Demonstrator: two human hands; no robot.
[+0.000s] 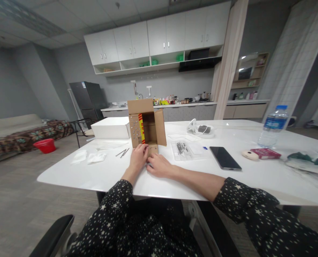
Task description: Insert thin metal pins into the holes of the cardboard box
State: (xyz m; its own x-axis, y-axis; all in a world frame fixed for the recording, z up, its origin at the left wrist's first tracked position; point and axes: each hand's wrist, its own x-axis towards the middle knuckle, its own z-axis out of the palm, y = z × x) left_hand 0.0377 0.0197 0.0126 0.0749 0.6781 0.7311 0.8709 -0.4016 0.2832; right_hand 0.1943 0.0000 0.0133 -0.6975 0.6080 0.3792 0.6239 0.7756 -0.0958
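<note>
The left hand point(138, 154) lies with fingers curled over the bottom flap of one cardboard box point(146, 123), grasping that flap; the right hand point(159, 165) rests flat beside it, fingers loosely bent and touching the same flap, its fingertips meeting the left hand's. The box lies on its side near the middle of the worktop point(110, 175), its open mouth facing the person, top and side flaps spread out, with a red and yellow strip along the inner left edge

By size, the worktop is one wide white glossy table with rounded corners. On it there is one flat white box point(110, 127) just left of and behind the cardboard box, one water bottle point(273, 126) with a blue cap and label far to the right, one dark phone point(224, 157) lying face up right of the hands, one clear plastic bag point(182, 150) of small dark parts between box and phone, one white device point(201, 128) behind that, one red packet point(265, 153) with one small pale oval thing point(249, 154) touching its left end, two crumpled white wrappers point(90, 157) on the left, and a few thin dark nails point(123, 152) near them

The room has grey walls, white wall cupboards above a kitchen counter, one dark fridge point(88, 98), one patterned sofa point(22, 134) and one red basin point(45, 145) on the floor
</note>
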